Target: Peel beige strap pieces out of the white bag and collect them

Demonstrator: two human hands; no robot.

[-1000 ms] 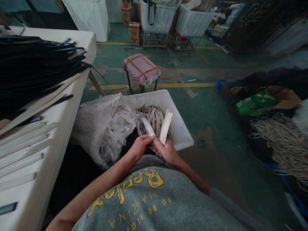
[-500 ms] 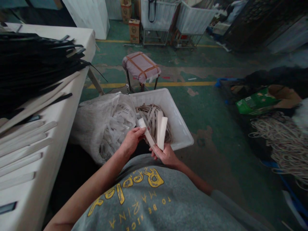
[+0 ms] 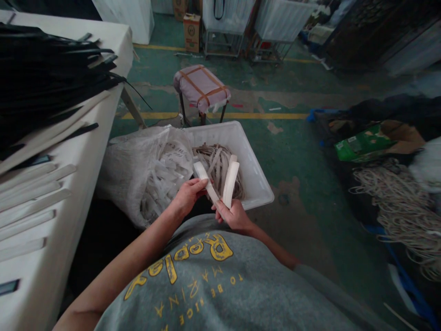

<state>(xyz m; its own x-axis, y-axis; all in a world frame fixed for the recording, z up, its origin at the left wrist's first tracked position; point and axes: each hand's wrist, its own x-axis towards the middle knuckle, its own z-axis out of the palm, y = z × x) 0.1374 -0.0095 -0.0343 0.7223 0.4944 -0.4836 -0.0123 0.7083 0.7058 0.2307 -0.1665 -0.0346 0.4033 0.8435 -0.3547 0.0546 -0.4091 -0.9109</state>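
Observation:
My left hand (image 3: 193, 192) pinches a flat off-white strip (image 3: 208, 183) between thumb and fingers, partway along its length. My right hand (image 3: 235, 215) grips the lower end of that strip together with more pale strips (image 3: 230, 183), which stand up from the fist in a slightly fanned bundle. The two groups form a V above a white plastic bin (image 3: 255, 184). Inside the bin lies a coil of beige cords or narrow bands (image 3: 218, 158). Left of it, a woven sack (image 3: 127, 161) gapes open on crumpled translucent plastic pieces (image 3: 165, 177).
A white table (image 3: 76, 202) on the left carries a heap of black strips (image 3: 48, 78) and several pale strips (image 3: 31, 202). A padded stool (image 3: 203, 87) stands beyond the bin. On the right lie tangled cords (image 3: 403, 207) and a green box (image 3: 365, 142). Wheeled carts (image 3: 227, 27) stand at the back.
The view has shifted slightly, so the surroundings sit a little higher. Both hands keep their grip on the strips; the right-hand bundle looks less fanned than before.

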